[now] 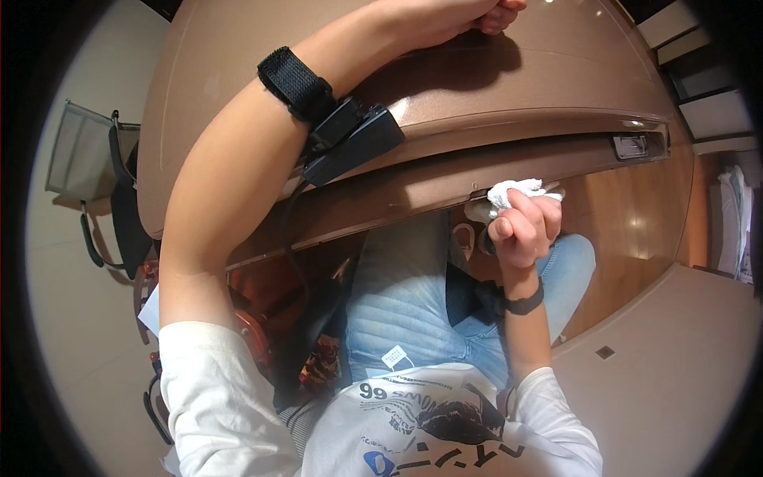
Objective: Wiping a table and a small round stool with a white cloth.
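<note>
My left arm reaches across a large brown table (566,77). My left hand (501,16) is at the top edge of the view, its fingers curled and partly cut off; whether it holds anything is hidden. A black strap (295,83) circles the left forearm, beside a black box-shaped device (354,146) with a cable hanging down. My right hand (527,229) is closed on a crumpled white cloth (514,194), just at the lower edge of the table's front panel (417,197). A black band is around the right wrist.
A grey metal-look fitting (632,146) is set in the right end of the table's front recess. At the left stands a chair with black armrests (122,197). Below the table edge are my legs in jeans (405,298). Shelving (718,116) stands at the far right.
</note>
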The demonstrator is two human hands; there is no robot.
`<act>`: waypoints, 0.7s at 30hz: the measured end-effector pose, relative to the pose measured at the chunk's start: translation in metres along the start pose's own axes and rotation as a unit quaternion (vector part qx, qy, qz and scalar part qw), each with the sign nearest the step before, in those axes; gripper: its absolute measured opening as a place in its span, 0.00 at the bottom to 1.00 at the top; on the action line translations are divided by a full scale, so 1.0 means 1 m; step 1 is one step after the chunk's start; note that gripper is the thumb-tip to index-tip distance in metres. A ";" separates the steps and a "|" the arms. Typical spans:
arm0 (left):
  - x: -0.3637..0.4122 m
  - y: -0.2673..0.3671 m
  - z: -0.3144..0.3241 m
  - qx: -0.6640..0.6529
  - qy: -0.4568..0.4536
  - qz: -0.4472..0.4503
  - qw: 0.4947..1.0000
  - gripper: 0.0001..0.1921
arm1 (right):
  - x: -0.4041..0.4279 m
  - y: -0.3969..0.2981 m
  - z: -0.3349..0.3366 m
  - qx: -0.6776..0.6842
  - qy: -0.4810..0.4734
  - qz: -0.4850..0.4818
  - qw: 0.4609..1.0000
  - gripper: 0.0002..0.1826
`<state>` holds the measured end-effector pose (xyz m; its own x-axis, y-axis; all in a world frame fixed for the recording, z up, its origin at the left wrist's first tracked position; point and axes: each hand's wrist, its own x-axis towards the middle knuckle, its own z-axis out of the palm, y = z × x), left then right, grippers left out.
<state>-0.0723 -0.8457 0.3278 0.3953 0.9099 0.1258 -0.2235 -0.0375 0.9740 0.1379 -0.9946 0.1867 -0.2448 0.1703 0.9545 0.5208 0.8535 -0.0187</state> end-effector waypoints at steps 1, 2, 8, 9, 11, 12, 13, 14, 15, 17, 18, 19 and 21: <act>0.000 0.000 0.001 -0.001 0.000 0.000 1.000 0.13 | -0.001 -0.001 0.001 -0.002 0.002 0.003 1.000 0.06; 0.000 0.000 0.002 0.003 0.001 0.003 1.000 0.13 | 0.000 -0.002 0.001 -0.003 0.002 0.003 1.000 0.06; 0.000 0.000 0.001 0.014 -0.002 0.010 1.000 0.13 | 0.008 -0.006 0.005 0.003 0.001 0.044 0.999 0.05; -0.001 -0.001 0.000 0.023 0.003 0.011 1.000 0.13 | 0.009 -0.007 0.005 0.009 -0.004 0.045 0.999 0.05; -0.002 -0.002 -0.005 0.033 -0.001 0.010 0.999 0.12 | 0.011 -0.009 0.007 0.016 -0.006 0.046 0.999 0.05; -0.001 -0.001 -0.001 0.039 -0.010 0.008 0.999 0.11 | 0.010 -0.008 0.006 0.016 -0.010 0.047 0.999 0.05; -0.001 -0.003 0.004 0.038 -0.012 0.009 0.999 0.11 | 0.009 -0.006 0.005 0.017 -0.013 0.049 0.999 0.05; -0.002 -0.007 0.012 0.119 0.032 0.011 0.992 0.10 | 0.008 -0.006 0.005 0.015 -0.013 0.049 0.999 0.05; -0.012 -0.002 0.022 0.208 0.084 0.012 0.975 0.09 | 0.009 -0.009 0.008 0.024 -0.007 0.053 0.998 0.05; -0.014 -0.009 0.056 0.214 0.107 -0.013 0.971 0.09 | 0.006 -0.003 0.007 0.014 -0.004 0.058 0.998 0.05; -0.021 -0.006 0.067 0.257 0.097 0.000 0.962 0.09 | 0.007 -0.003 0.005 0.014 -0.010 0.052 0.999 0.04; -0.026 -0.005 0.076 0.296 0.086 0.012 0.951 0.10 | 0.007 -0.003 0.005 0.013 -0.020 0.046 0.999 0.04; -0.035 -0.002 0.090 0.296 0.052 -0.003 0.954 0.09 | 0.009 -0.003 0.005 0.017 -0.022 0.047 0.998 0.04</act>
<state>-0.0056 -0.9145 0.3389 0.2983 0.9455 0.1303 0.3330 -0.2311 0.9142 0.1298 -0.9931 0.1939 -0.2323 0.2719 0.9339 0.5160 0.8483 -0.1186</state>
